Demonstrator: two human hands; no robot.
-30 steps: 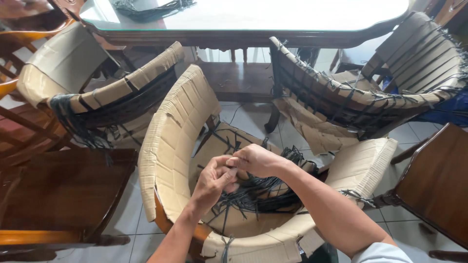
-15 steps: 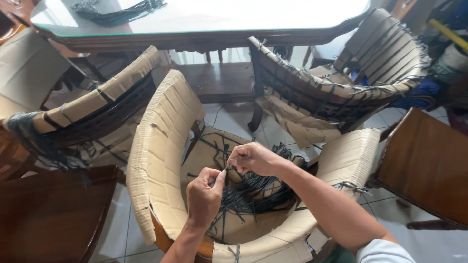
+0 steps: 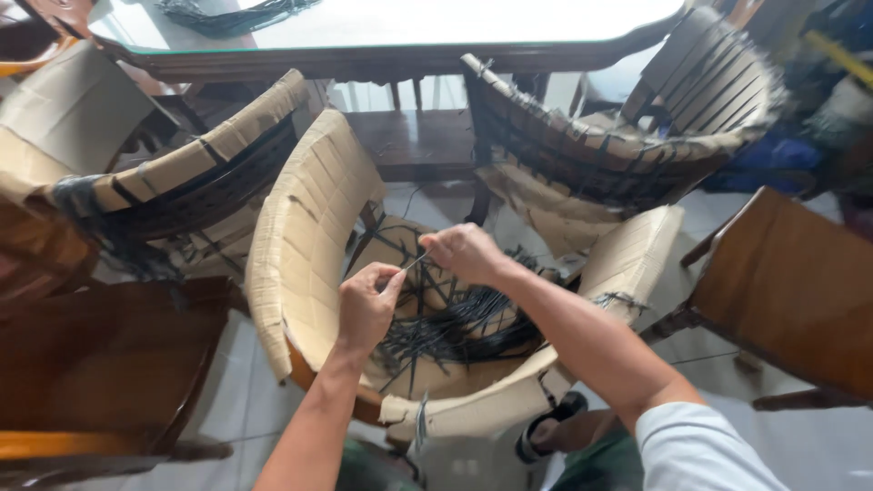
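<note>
— What are the hands doing over the curved tub chair wrapped in tan cardboard strips (image 3: 305, 232)?

— The left hand (image 3: 366, 305) has its fingers curled, thumb and forefinger pressed together on one thin black plastic strap (image 3: 411, 265). The right hand (image 3: 466, 252) pinches the same strap's other end, so it runs taut between the two sets of fingertips.

— And half a second back?

— The hands were closer, nearly touching; now they have drawn apart, the left lower.

— Where is the rest of the strapping?

— A loose heap of black straps (image 3: 455, 329) lies on the chair seat, just below both hands. A glass-topped dark wooden table (image 3: 409, 45) stands well beyond the fingers.
</note>
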